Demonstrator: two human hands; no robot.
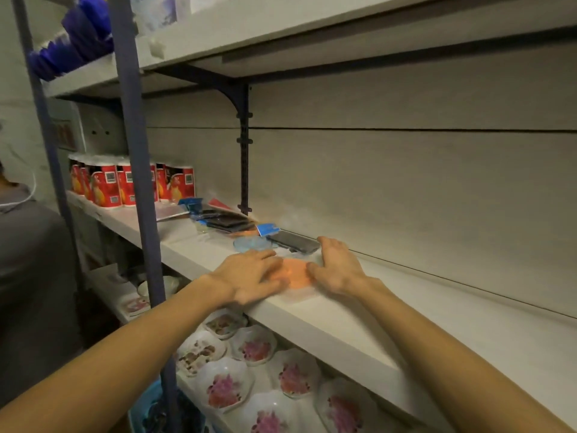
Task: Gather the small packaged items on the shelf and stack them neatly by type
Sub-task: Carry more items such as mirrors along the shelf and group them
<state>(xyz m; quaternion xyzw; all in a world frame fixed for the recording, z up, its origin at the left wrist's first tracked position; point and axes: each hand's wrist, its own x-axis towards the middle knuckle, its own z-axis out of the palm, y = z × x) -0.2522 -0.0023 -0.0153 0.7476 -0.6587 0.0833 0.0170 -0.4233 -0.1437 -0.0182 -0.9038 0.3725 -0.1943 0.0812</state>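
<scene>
Nearest, on the lower shelf [199, 398], stand white scalloped dishes [225, 389] with pink flower prints, set in rows and touching one another.

Above them, at the front edge of the middle shelf [437, 310], both forearms reach in. The left hand [254, 275] lies flat, fingers straight and spread, resting on the near-left part of an orange packet [295, 271]. The right hand [335, 264] rests at the packet's right side, fingers loosely bent toward the shelf's back; whether it presses the orange packet or only touches the clear wrapping around it cannot be told, as the frame is blurred there. The orange packet lies flat between the two hands, close to the shelf's front edge.

Just behind the hands lie a pale blue round packet [251, 243] and a dark flat packet [293, 241] with a blue header card, the latter touching the right fingertips.

Further left along the same shelf sits a loose heap of dark packets with blue headers [223, 221], overlapping one another. Beyond that, a group of red-and-white cups [131, 182] stands upright against the left end.

A dark metal upright [137, 189] crosses the left foreground. A person in a grey top [28, 260] stands at far left. Blue items [78, 35] sit on the top shelf.
</scene>
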